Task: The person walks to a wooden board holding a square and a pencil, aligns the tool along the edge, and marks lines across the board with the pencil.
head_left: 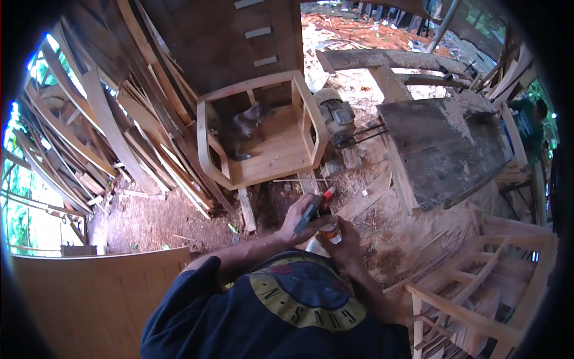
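While the left hand [295, 216] grips a slim grey-green object [307, 214], the right hand [345, 242] curls around a small labelled container [330, 231] just beside it. Beyond them, a grey cat [246, 122] occupies a wooden armchair frame [272, 170], near an electric motor [338, 115] and a sawdust-strewn dark surface [433, 158].

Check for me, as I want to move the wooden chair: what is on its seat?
A grey animal, apparently a cat, is on the seat of the wooden chair, on the picture's left. Bare slats show beside it; those under its body are hidden.
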`<state>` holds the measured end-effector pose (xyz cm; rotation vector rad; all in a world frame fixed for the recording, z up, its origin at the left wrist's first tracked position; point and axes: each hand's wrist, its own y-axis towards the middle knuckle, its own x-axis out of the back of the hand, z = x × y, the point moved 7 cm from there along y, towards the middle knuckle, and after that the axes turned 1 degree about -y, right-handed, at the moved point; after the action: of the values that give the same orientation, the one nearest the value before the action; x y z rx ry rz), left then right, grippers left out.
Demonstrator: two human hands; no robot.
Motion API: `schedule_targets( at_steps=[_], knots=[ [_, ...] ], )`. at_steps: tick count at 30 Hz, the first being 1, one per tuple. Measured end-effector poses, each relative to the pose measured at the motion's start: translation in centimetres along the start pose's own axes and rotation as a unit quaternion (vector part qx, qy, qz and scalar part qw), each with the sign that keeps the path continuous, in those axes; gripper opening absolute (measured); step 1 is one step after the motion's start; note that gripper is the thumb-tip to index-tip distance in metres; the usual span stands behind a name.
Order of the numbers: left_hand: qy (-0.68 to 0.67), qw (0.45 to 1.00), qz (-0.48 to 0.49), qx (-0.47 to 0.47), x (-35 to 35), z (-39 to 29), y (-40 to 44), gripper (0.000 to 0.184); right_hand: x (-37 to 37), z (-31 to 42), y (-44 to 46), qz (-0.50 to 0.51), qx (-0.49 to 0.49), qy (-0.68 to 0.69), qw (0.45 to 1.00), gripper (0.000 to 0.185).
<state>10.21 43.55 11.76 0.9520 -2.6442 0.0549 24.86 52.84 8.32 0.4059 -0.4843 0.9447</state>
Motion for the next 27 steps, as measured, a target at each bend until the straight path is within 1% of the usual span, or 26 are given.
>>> schedule_targets(
  at_steps=[1,3,4,7,10,13,16,18,19,21,25,27],
  knots=[
    [0.021,1.0,-0.015,0.018,0.5,-0.3,0.1,0.036,0.0,0.8,0.2,-0.03,0.026,-0.018,0.999,0.062],
    [-0.02,0.994,0.004,0.103,1.1,-0.3,0.5,0.036,0.3,2.6,0.6,-0.088,0.074,-0.055,0.992,0.063],
    [-0.041,0.988,0.014,0.145,1.3,0.0,0.5,0.036,0.3,2.7,0.7,-0.094,0.07,-0.045,0.992,0.063],
    [-0.126,0.98,0.057,0.144,1.3,1.7,0.6,0.035,0.1,3.2,0.7,-0.098,0.061,-0.019,0.993,0.062],
    [-0.135,0.984,0.104,0.049,2.2,1.6,0.5,0.034,-0.3,3.6,0.5,-0.074,0.058,-0.002,0.996,0.058],
    [-0.211,0.971,0.098,0.059,2.4,1.9,0.0,0.035,-1.1,3.8,0.4,-0.045,0.055,0.002,0.997,0.057],
    [-0.115,0.982,0.109,0.103,3.3,1.9,-0.3,0.036,-1.6,4.1,0.3,-0.035,0.04,-0.011,0.999,0.055],
    [-0.092,0.989,0.101,0.063,4.0,1.6,-0.4,0.038,-2.1,4.1,0.0,-0.043,0.025,-0.024,0.998,0.052],
    [-0.08,0.991,0.096,0.042,4.2,1.5,-0.4,0.038,-2.4,3.9,-0.1,-0.038,0.027,-0.026,0.999,0.057],
    [-0.103,0.986,0.116,0.063,4.4,1.8,-0.7,0.037,-2.9,3.2,-0.6,-0.028,0.029,-0.028,0.999,0.068],
    [-0.151,0.975,0.147,0.075,5.0,1.5,-1.3,0.032,-3.3,3.2,-0.8,-0.019,0.002,-0.002,1.0,0.072],
    [-0.199,0.961,0.162,0.107,4.6,2.4,-1.5,0.031,-3.2,3.6,-0.8,-0.014,-0.004,-0.004,1.0,0.073]
  ],
)
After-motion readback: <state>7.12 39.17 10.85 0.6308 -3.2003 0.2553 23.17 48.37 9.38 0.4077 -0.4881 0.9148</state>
